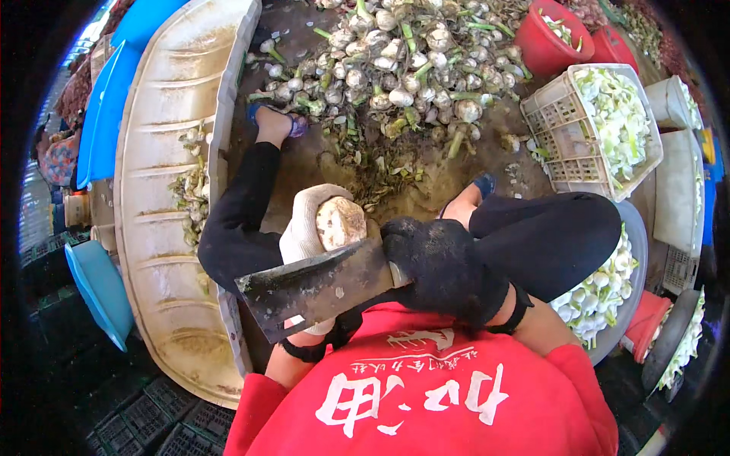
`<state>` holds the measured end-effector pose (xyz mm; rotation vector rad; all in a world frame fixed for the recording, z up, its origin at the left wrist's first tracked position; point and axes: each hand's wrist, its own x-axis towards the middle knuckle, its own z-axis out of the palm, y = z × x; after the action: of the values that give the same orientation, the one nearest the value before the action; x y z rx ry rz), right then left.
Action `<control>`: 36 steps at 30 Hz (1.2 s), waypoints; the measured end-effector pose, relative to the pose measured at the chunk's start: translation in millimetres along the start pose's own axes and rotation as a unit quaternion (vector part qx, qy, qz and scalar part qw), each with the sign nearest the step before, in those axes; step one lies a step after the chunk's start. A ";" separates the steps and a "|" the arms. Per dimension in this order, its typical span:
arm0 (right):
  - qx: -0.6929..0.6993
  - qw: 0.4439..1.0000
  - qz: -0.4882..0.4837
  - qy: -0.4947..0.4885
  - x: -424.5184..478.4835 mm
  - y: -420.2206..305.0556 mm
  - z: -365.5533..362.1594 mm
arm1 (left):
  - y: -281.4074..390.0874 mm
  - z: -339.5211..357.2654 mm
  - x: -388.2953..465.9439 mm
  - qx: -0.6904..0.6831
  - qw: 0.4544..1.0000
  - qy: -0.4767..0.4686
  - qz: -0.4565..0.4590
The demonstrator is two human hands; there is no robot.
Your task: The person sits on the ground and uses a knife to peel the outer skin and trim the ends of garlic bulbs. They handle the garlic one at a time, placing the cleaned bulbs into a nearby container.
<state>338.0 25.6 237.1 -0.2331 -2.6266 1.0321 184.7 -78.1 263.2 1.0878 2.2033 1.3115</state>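
My left hand (307,223), in an off-white knit glove, is wrapped around a round, pale, soil-stained bulb (341,223) above my lap. In a dark work glove, my right hand (436,265) grips a cleaver (319,288) by its handle, which the glove mostly hides. The broad, stained blade points left, in front of my left wrist and just below the bulb in the picture. Whether blade and bulb touch, I cannot tell. A large heap of dirty bulbs with cut green stems (393,62) lies on the floor beyond my feet.
On the left stands a long ribbed tub (171,285) with some bulbs and scraps inside. At right are a white crate (562,122) of pale green-white pieces and a grey basin (640,268) of trimmed bulbs. Red buckets (533,43) stand at the upper right, blue basins (105,293) farther left.
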 end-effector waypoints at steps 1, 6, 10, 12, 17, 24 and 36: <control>-0.007 1.000 0.009 -0.006 1.4 0.0 0.4 | 1.5 0.7 -0.6 -0.005 1.000 0.002 -0.013; -0.012 1.000 0.006 0.023 -3.7 3.0 -1.2 | 1.7 2.8 -11.2 -0.064 0.996 0.008 -0.062; -0.001 0.998 0.035 -0.048 0.2 -3.8 -18.7 | 10.1 4.1 -1.2 -0.036 0.998 -0.004 -0.056; 0.008 0.997 0.041 -0.066 3.8 -6.8 -24.1 | 8.0 4.9 1.8 -0.039 0.998 0.002 -0.052; -0.008 0.999 0.035 -0.014 0.0 -2.5 -11.7 | -1.6 5.9 -0.6 -0.173 0.979 0.041 -0.101; 0.437 0.776 0.427 0.154 -53.0 57.5 -3.1 | 23.2 1.2 -6.5 0.038 0.990 0.050 0.125; -0.011 0.996 0.085 -0.027 -9.4 6.6 -14.3 | 6.4 4.8 4.3 -0.094 0.995 -0.010 -0.028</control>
<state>352.0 37.1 240.3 -0.4471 -2.7056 1.0759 187.7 -70.3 266.6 0.9585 2.0337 1.4428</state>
